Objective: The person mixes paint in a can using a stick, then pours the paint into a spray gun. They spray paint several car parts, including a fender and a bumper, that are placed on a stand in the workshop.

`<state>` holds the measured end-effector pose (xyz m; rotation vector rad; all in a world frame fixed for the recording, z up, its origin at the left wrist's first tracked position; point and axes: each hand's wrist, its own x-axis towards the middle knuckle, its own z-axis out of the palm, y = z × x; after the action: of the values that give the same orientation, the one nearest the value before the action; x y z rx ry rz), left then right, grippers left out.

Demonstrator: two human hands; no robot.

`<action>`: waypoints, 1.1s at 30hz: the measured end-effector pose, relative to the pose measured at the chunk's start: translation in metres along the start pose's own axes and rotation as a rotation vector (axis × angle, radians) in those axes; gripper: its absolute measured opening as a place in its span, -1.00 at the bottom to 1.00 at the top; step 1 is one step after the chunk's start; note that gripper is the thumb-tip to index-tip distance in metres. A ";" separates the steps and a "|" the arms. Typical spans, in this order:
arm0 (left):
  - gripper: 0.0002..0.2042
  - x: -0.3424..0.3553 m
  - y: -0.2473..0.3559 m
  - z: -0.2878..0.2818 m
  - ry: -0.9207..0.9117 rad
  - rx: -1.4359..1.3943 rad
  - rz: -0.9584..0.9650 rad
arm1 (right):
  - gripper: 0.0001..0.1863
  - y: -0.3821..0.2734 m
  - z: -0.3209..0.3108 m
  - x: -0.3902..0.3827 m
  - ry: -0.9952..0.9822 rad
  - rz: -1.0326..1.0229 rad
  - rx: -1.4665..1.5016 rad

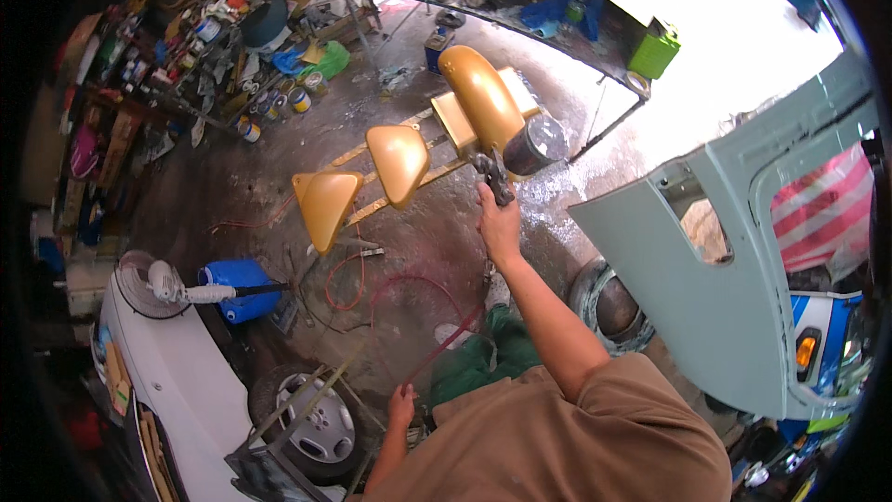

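My right hand (499, 223) is closed around the grip of a spray gun (495, 177), held out at arm's length. A dark round cup (536, 146) is attached to the gun. Just beyond it lies a curved gold fender (481, 93), glossy on top. Left of that, a gold side cover (398, 163) and a roughly triangular gold cover (330, 206) rest on a slatted rack (372, 209). Low beside my body, my left hand (401, 406) is closed on a red air hose (437, 350), which loops across the floor. The gun's nozzle and trigger are hard to make out.
A paint-can table (576, 51) stands at the back, with a cluttered bench (200, 102) at the left. A grey-green vehicle panel (669, 297) is close on my right, near a tire (609, 307). A fan (158, 284), blue jug (240, 290) and wheel (316, 418) are at left.
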<state>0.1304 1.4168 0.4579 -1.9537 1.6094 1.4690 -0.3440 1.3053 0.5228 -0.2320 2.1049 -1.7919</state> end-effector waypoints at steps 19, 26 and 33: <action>-0.64 0.016 0.027 0.018 -0.294 0.432 0.255 | -0.31 -0.026 -0.209 -0.096 -0.161 0.236 -0.267; -0.61 -0.024 0.119 0.075 -0.277 0.534 0.316 | -0.23 -0.039 -0.234 -0.011 -0.342 0.131 -0.607; -0.66 -0.049 0.149 0.123 -0.085 0.367 0.248 | -0.23 -0.030 -0.258 0.102 -0.173 0.145 -0.320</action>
<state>-0.0558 1.4746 0.4972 -1.5173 1.9729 1.2059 -0.5388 1.5006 0.5676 -0.2974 2.2104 -1.3008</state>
